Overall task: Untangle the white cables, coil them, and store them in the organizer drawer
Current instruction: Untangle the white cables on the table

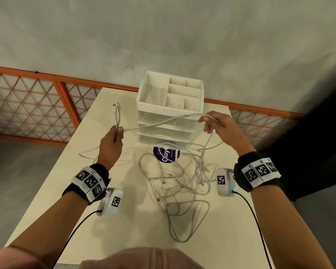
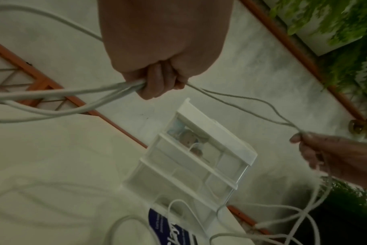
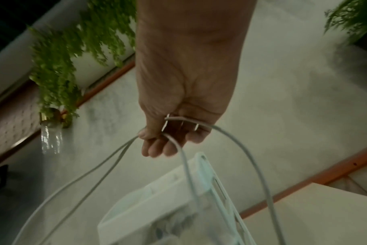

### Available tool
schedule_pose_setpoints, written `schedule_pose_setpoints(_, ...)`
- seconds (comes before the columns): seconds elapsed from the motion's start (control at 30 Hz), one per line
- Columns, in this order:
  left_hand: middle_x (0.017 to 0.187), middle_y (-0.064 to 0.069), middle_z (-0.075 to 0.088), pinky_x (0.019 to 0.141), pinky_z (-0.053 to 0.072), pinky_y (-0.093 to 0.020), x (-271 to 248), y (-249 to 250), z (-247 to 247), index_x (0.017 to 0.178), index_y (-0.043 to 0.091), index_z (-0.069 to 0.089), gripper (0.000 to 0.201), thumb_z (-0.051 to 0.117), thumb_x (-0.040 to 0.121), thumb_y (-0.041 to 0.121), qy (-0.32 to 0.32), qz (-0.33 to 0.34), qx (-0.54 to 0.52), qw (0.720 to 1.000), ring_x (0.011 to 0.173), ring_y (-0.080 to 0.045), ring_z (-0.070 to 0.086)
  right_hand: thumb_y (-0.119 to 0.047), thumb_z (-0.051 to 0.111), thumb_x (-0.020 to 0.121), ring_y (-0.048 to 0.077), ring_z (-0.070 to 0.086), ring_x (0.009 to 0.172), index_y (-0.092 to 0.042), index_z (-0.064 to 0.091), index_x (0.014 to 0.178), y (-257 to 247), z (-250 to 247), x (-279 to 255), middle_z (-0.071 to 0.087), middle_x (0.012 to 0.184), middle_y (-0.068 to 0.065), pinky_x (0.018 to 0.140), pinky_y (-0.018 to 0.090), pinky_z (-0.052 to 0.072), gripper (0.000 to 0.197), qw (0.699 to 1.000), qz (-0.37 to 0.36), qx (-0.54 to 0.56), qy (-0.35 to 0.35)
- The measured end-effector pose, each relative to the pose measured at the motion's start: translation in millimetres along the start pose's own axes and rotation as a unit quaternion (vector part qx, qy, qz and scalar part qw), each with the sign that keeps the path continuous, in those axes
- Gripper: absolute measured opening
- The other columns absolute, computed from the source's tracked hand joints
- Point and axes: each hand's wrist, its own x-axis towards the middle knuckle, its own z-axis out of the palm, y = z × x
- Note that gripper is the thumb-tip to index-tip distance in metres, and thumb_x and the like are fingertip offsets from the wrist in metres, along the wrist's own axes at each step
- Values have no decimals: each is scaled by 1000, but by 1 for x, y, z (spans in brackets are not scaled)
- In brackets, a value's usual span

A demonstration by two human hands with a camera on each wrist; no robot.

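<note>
My left hand [image 1: 115, 135] grips a pair of white cables [image 1: 159, 123] near their plug ends [image 1: 116, 106], which stick up past the fist. The strands stretch rightward in the air to my right hand [image 1: 209, 121], which pinches them in front of the white organizer [image 1: 171, 107]. In the left wrist view the left hand [image 2: 157, 82] is a fist round the cables [image 2: 237, 102]. The right hand [image 3: 166, 137] has the cables [image 3: 237, 144] running over its curled fingers. A tangle of white cables [image 1: 182, 187] lies on the table [image 1: 124, 220] below.
The organizer has an open divided tray on top and closed clear drawers [image 1: 165, 131] below. A purple round sticker [image 1: 166, 155] lies at its foot. An orange lattice railing [image 1: 27, 105] runs behind the table. One loose cable [image 1: 87, 153] trails left of my left wrist.
</note>
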Motion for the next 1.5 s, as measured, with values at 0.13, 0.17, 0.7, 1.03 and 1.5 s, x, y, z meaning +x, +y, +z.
schedule_pose_setpoints(0.13, 66, -8, 43, 59, 25, -29, -2, -10, 1, 83, -2, 47, 34, 35, 102, 24, 8, -14, 10, 1000, 68, -26, 39, -25, 60, 92, 2, 47, 56, -13, 72, 91, -13, -5, 7, 58, 58, -20, 61, 16, 38, 17, 998, -19, -20, 48)
schedule_pose_setpoints(0.17, 65, -6, 43, 58, 24, -29, -3, -11, 0, 83, -1, 46, 33, 35, 102, 24, 13, -12, 11, 1000, 68, -25, 39, -25, 63, 90, 1, 47, 56, -11, 72, 90, -17, -5, 8, 59, 58, -23, 61, 15, 36, 17, 998, -21, -15, 60)
schedule_pose_setpoints(0.7, 63, -7, 42, 57, 21, -30, 1, -28, -18, 81, 6, 41, 28, 32, 102, 23, 132, -39, 34, 990, 66, -28, 43, -32, 49, 98, 12, 41, 56, -5, 48, 73, 31, 27, -39, 44, 60, -2, 55, 13, 33, 36, 978, 115, -171, -29)
schedule_pose_setpoints(1.03, 94, -35, 57, 68, 28, -32, -14, -50, -17, 83, 6, 44, 26, 33, 102, 21, 96, -76, 40, 992, 84, -42, 52, -31, 63, 90, 14, 53, 67, -11, 74, 81, -28, 0, -14, 64, 78, 0, 66, 23, 39, 24, 986, -58, -99, 121)
schedule_pose_setpoints(1.5, 103, -34, 57, 78, 35, -41, -20, -35, -32, 89, 8, 44, 24, 30, 103, 22, 130, -97, 11, 987, 96, -43, 53, -26, 60, 92, 38, 49, 106, 3, 62, 101, 54, 30, -75, 50, 101, 22, 90, 36, 34, 30, 934, 204, -289, -51)
